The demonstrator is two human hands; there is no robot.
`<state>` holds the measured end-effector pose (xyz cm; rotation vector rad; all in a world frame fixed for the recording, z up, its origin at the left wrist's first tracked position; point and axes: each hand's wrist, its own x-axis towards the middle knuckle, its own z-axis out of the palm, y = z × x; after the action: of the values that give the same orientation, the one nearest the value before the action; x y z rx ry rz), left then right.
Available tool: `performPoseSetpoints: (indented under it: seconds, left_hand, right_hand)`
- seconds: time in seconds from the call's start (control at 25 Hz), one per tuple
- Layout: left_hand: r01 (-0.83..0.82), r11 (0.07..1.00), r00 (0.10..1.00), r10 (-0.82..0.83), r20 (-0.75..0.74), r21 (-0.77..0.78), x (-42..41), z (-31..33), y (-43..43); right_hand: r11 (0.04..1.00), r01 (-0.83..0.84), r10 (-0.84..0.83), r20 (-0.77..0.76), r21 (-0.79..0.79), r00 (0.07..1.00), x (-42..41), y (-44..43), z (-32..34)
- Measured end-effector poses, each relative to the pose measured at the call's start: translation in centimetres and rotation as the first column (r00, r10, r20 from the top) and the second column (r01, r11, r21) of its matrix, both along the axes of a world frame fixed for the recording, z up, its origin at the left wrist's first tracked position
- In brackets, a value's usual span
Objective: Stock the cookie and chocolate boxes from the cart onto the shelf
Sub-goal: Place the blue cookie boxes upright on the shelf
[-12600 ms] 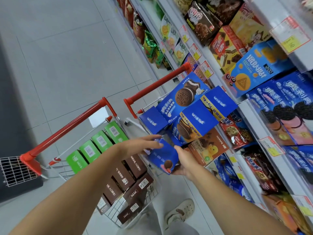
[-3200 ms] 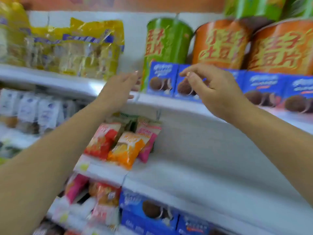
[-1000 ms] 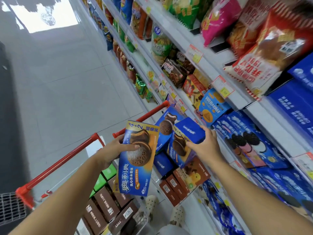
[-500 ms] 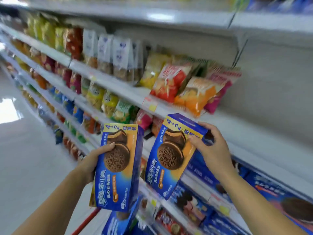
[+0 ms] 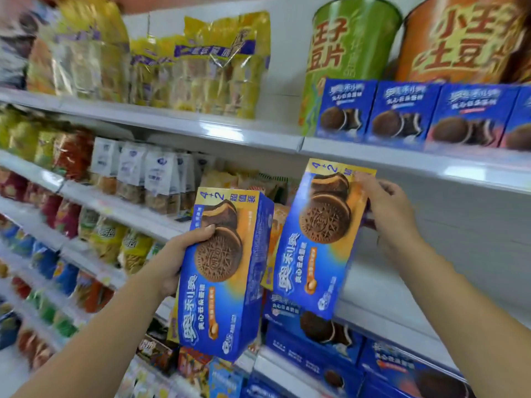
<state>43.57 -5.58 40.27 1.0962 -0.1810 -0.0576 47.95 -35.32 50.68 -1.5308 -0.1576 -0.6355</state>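
Observation:
I hold two tall blue-and-yellow cookie boxes upright in front of the shelving. My left hand (image 5: 178, 254) grips the left cookie box (image 5: 224, 277) by its left edge. My right hand (image 5: 385, 208) grips the right cookie box (image 5: 321, 239) at its upper right corner, just below the edge of the upper shelf (image 5: 402, 160). A row of smaller blue cookie boxes (image 5: 402, 113) stands on that upper shelf. The cart is out of view.
Green (image 5: 344, 53) and orange (image 5: 459, 38) snack tubs stand behind the shelved boxes. Yellow bagged snacks (image 5: 201, 67) fill the upper shelf to the left. Behind my right hand the middle shelf bay (image 5: 448, 239) shows bare white back panel. More blue boxes (image 5: 316, 334) sit below.
Both hands have lifted the two boxes higher toward the upper shelf, and my view has tilted up so the row of small blue boxes and tubs shows.

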Motion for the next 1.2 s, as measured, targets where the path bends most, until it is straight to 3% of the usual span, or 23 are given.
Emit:
performPoseSetpoints:
  seconds: [0.2,0.32,0.44,0.6,0.68,0.8,0.92,1.2]
  left_hand:
    - [-0.008,1.000,1.000,0.008,0.021,-0.020,1.1,0.8,-1.3]
    - [-0.007,1.000,0.999,0.008,0.038,-0.025,1.6,1.1,-2.1]
    - [-0.027,1.000,0.999,0.028,0.043,-0.015,2.5,1.5,-2.8]
    - [-0.036,0.999,0.998,0.036,0.048,0.009,3.7,1.5,-3.4]
    - [-0.040,0.999,0.999,0.039,0.037,0.015,4.1,1.2,-3.5]
    - [-0.033,0.999,0.999,0.032,0.030,0.035,4.5,0.7,-3.6]
    - [0.020,0.999,1.000,-0.021,0.021,0.048,4.8,0.4,-3.5]
    - [0.080,0.996,0.997,-0.081,0.015,0.024,5.1,-0.2,-3.5]
  right_hand:
    - [0.993,0.028,-0.022,-0.055,0.112,0.998,2.0,-3.9,0.7]
    - [0.971,0.048,-0.010,-0.163,0.234,0.987,4.3,-5.8,0.1]
    - [0.947,0.064,-0.019,-0.143,0.314,0.990,6.5,-7.0,0.5]
    - [0.988,0.011,-0.018,0.040,0.156,0.999,9.1,-7.3,-0.3]
    - [0.995,-0.017,0.012,0.052,0.095,0.999,9.6,-6.8,-1.4]
    - [0.991,-0.133,0.134,-0.051,0.034,0.990,9.6,-6.4,-3.7]
    - [0.954,-0.267,0.234,-0.218,-0.135,0.947,8.6,-5.9,-7.4]
    - [0.921,-0.375,0.321,-0.345,-0.102,0.882,7.9,-5.2,-9.1]
